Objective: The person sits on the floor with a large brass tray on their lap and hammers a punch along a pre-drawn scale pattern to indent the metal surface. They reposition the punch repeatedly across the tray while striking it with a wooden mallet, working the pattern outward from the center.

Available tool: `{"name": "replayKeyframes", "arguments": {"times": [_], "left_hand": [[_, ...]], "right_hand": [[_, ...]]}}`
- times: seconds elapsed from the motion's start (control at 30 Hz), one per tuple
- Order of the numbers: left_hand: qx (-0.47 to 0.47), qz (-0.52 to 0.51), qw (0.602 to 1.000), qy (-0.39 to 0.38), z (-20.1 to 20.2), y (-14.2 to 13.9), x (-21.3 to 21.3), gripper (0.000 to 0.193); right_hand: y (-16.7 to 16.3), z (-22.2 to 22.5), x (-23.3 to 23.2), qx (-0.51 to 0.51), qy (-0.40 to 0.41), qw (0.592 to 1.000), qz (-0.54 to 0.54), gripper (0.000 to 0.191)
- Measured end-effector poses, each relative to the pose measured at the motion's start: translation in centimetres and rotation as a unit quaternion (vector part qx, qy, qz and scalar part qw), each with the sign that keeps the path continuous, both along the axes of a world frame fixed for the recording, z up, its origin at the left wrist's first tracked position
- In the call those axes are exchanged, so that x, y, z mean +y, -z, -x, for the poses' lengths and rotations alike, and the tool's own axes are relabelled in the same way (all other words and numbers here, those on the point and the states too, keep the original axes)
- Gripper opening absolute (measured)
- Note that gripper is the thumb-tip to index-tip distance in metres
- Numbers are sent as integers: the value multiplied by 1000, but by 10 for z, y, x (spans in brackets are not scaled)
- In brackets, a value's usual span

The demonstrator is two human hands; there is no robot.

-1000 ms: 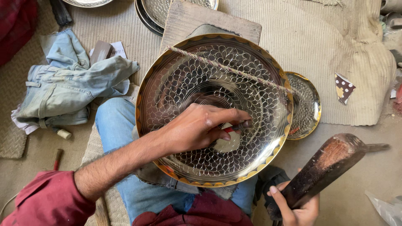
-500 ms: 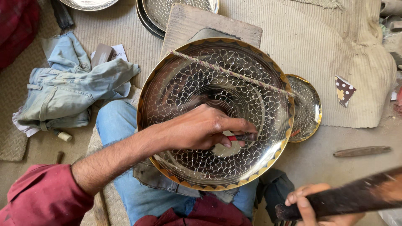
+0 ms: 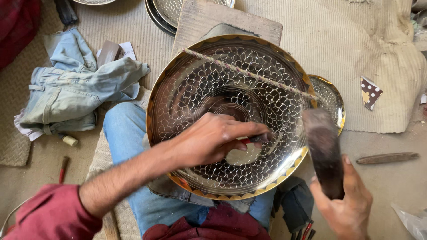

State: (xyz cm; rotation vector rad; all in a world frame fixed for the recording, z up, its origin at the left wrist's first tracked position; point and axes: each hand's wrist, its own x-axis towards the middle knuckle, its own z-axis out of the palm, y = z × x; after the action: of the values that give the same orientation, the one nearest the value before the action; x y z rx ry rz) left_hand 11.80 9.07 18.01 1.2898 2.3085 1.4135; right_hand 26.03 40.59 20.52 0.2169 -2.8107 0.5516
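A large round brass plate [image 3: 200, 84] with a fish-scale pattern and a gold rim rests on my lap. A twisted cord [image 3: 249, 73] stretches across its upper part. My left hand [image 3: 213, 140] lies on the plate and pinches a small punch tool [image 3: 255, 138] with a red band, its tip against the metal. My right hand [image 3: 344, 206] grips a dark wooden mallet [image 3: 322, 149], whose blurred head hangs over the plate's right rim, just right of the punch.
A crumpled pair of jeans [image 3: 75, 91] lies at left. A smaller patterned plate [image 3: 331, 100] peeks out behind the big one. More plates [image 3: 167, 13] sit at the top, a wooden stick [image 3: 387, 158] lies at right, and a woven mat [image 3: 356, 49] covers the floor.
My right hand has swung the mallet from low at the right up and over toward the punch. The left hand stays on the plate, holding the punch almost in place.
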Motion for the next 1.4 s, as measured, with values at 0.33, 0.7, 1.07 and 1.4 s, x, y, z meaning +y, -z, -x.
{"name": "replayKeyframes", "arguments": {"times": [0.33,0.7,1.07,1.4], "left_hand": [[-30,-74,938,-337,-60,-5,7,47],[-55,-92,944,-313,-52,-7,6,45],[-51,80,991,97,14,0,5,61],[-30,-2,980,196,24,-16,11,47]], "right_hand": [[-88,76,-38,-132,-78,970,-188,90],[-92,79,-31,-133,-90,973,-165,94],[24,-16,-8,-47,32,998,17,87],[102,-80,-25,4,162,950,267,64]]}}
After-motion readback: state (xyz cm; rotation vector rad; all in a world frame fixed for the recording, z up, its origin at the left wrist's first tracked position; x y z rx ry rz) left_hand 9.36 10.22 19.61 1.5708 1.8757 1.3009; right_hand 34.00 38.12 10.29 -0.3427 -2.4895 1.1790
